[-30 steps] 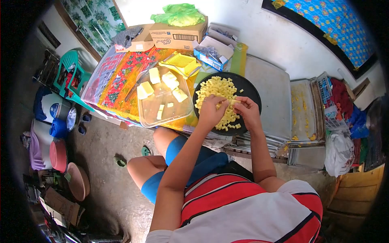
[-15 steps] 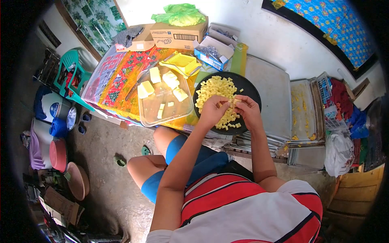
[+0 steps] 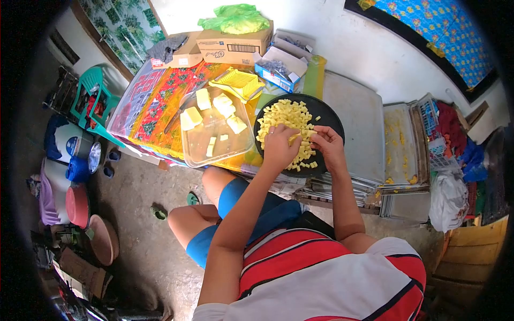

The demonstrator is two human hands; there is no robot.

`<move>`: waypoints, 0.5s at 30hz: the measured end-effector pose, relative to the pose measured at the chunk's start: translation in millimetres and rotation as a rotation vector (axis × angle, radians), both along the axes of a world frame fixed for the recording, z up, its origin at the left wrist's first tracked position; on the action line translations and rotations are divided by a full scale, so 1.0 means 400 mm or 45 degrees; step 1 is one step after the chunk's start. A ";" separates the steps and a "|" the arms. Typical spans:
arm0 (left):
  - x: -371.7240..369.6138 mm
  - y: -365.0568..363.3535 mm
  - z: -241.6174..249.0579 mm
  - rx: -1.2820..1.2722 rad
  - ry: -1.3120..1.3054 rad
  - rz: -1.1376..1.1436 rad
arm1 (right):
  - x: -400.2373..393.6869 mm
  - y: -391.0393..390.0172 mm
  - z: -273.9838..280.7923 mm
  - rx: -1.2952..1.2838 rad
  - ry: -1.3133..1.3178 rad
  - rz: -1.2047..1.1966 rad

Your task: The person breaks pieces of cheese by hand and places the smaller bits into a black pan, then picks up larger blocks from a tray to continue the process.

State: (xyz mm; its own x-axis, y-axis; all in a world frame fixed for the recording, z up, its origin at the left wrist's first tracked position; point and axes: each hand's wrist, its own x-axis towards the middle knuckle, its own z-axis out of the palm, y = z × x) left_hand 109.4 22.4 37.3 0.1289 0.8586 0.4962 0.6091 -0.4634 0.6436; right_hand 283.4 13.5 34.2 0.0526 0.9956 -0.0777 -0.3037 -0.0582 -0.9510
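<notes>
Head view: both bare hands are over a round black pan [image 3: 333,116] right of the frame's centre, where many small yellow cubes [image 3: 285,112] lie heaped on its left and middle. The left hand [image 3: 281,148] is bent down over the heap, fingers curled among the cubes; whether it grips one cannot be told. The right hand [image 3: 330,147] is at the pan's right side, thumb and fingertips drawn close together near the cubes; anything pinched there is too small to make out. The hands are near each other but apart.

Left of the pan, at the middle of the frame, a clear tub [image 3: 230,151] holds larger yellow blocks [image 3: 191,118] and a few smaller pieces. A yellow rack [image 3: 239,83] is above it on the patterned tablecloth [image 3: 151,119], and flat metal trays [image 3: 353,115] fill the space to the pan's right.

The likeliest mishap seems to be cubes going over the pan's low rim, caused by a wide sweep of either hand; those near its lower edge look most exposed. Squeezing too hard could crush a cube if they are soft. The tub reaches the near edge of the table, so a knock from the left forearm or the knee below could tip it.
</notes>
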 end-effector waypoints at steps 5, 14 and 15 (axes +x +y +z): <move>-0.003 0.006 0.031 -0.415 -0.580 -0.270 | -0.019 -0.008 0.029 0.051 0.062 0.085; -0.005 -0.003 0.038 -0.589 -0.758 -0.417 | -0.028 -0.025 0.048 0.035 0.194 0.126; -0.004 -0.004 0.039 -0.596 -0.774 -0.414 | -0.027 -0.024 0.049 0.030 0.211 0.125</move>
State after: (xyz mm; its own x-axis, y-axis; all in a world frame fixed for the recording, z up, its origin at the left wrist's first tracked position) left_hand 107.9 20.7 52.7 0.2309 0.9597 0.1601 -0.0250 -0.1587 0.9870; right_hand 272.5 3.7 53.6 -0.0567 0.9969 -0.0539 -0.4501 -0.0737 -0.8899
